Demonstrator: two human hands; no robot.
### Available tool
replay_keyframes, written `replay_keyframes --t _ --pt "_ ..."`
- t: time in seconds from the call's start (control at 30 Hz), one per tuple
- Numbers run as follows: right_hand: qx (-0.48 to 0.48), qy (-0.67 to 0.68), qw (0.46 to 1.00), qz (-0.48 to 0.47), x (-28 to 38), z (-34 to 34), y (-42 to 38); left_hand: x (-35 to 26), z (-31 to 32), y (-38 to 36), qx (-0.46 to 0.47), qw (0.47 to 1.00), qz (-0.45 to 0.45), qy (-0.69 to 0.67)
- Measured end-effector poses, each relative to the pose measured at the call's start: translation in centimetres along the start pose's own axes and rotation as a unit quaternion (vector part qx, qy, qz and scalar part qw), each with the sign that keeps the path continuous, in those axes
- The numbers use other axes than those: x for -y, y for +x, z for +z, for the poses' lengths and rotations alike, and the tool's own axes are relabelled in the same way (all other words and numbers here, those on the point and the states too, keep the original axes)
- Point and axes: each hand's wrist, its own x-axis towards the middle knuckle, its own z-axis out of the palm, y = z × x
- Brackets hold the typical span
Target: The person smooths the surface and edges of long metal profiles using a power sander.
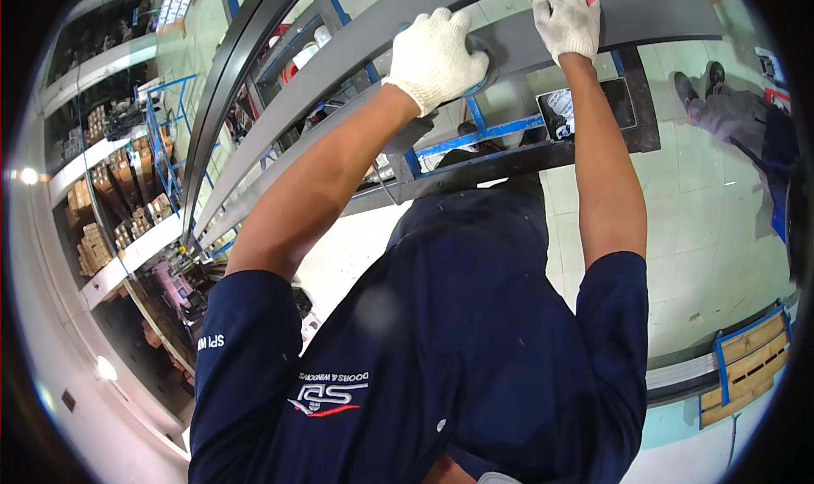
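Observation:
My left hand (437,56), in a white knit glove, is closed over a dark hand tool (482,67) with a bluish edge; most of it is hidden under the palm, so I cannot tell its kind. The tool overlaps a long grey metal profile (653,22) that runs across the top of the view. Further right, my right hand (570,25) wears a similar glove with red fingertips. Its fingers are bent over the same profile. More long grey profiles (280,102) lie alongside, stretching toward the left.
Below the profiles stands a blue-and-black metal frame (500,130) with a dark open tray (627,102). Another person (746,128) is at the right. Shelves with stacked boxes (93,247) line the left side. A wooden-slatted blue rack (750,357) stands at lower right.

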Motion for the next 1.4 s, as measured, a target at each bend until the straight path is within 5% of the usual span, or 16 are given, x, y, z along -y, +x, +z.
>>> replay_keyframes --t 0.1,0.27,0.47,0.63,0.73,1.07,1.2,1.4 --pt "-0.116 0.022 0.993 -0.029 -1.1 3.2 0.1 2.6 -0.5 -2.9 0.008 1.000 -0.022 0.013" --pt "-0.068 -0.015 0.998 -0.011 -0.7 2.2 0.0 12.7 -1.1 -10.8 0.016 0.992 -0.129 0.003" --pt "-0.116 -0.036 0.993 -0.003 -0.6 3.8 0.7 26.7 -0.8 -18.2 0.053 0.956 -0.286 0.031" --pt "-0.089 -0.073 0.993 0.001 -0.3 3.6 0.8 20.6 -2.0 -14.9 0.071 0.955 -0.288 0.017" --pt "-0.075 -0.066 0.995 0.005 -0.4 3.8 0.8 14.9 -0.9 -10.2 0.010 0.972 -0.235 -0.002" --pt "-0.078 -0.058 0.995 -0.017 -2.9 5.1 1.6 -0.2 -0.3 1.7 0.026 0.989 -0.115 -0.093" --pt "-0.059 -0.058 0.997 -0.008 -2.9 4.8 1.7 2.4 -1.0 -1.3 0.034 0.986 -0.103 -0.123" --pt "-0.070 -0.072 0.995 -0.019 -4.0 5.3 1.7 15.6 -1.1 -10.2 0.011 0.970 -0.233 -0.067"
